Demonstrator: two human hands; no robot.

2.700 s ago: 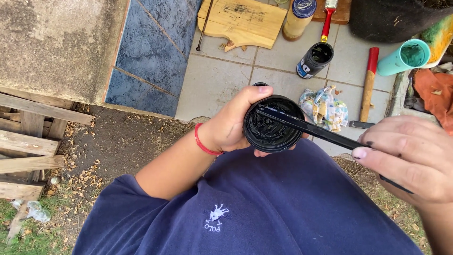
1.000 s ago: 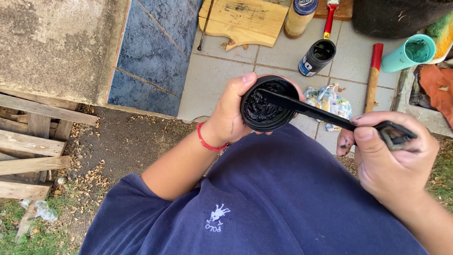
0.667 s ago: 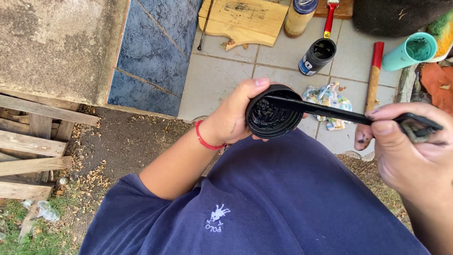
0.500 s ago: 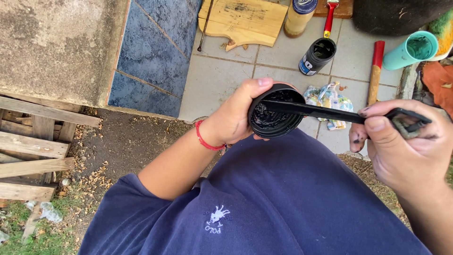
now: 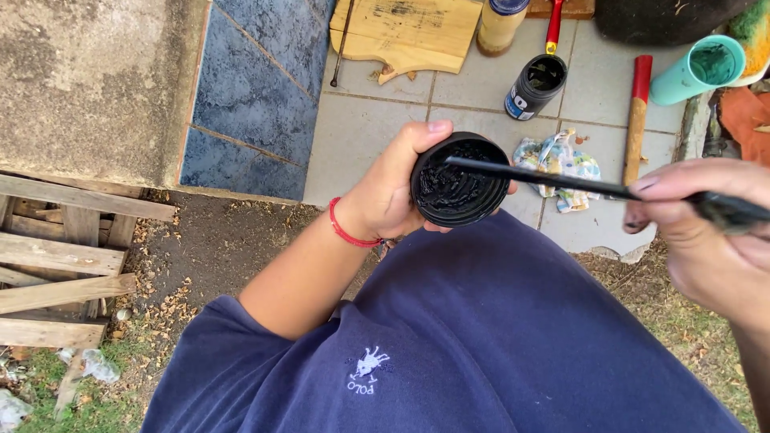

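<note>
Left hand: wrapped around a round black tub, tilted open toward the chest.
Right hand: pinching a black brush, tip inside the tub.
Floor: open black jar, teal cup, crumpled patterned cloth.

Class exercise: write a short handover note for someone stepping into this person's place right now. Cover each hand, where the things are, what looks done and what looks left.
Left hand: wrapped around the black round tub, held open above the lap, mouth up.
Right hand: pinching the handle of the thin brush, whose tip sits inside the tub in the black paint.
Nearby on the tiles: an open black can, a stained rag, a red-handled tool, a wooden board.
Done: tub open, brush tip in the paint.
Left: no freshly painted surface is in view, so painting looks not yet done.
</note>
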